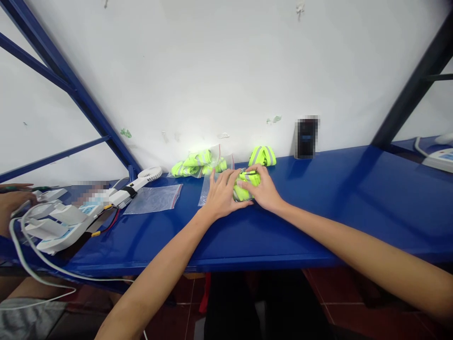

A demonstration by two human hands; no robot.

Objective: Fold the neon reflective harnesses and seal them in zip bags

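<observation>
Between my two hands is a folded bundle of neon yellow reflective strap (pixel 247 192) with grey stripes. My left hand (pixel 221 194) curls round its left side, over a clear zip bag (pixel 204 191) lying on the blue table. From the other side my right hand (pixel 266 190) grips the bundle with thumb and fingers. Whether the bundle is inside the bag cannot be made out, as my fingers cover much of it. Just behind my right hand, against the wall, sits a loose folded reflective strap (pixel 262 156).
Bagged neon straps (pixel 193 163) lie by the wall. A flat zip bag (pixel 154 198) rests left, near a white handheld fan (pixel 150 174) and a power strip (pixel 67 236) with cables. A phone (pixel 306 138) leans on the wall. Another person's hand (pixel 14 205) is far left.
</observation>
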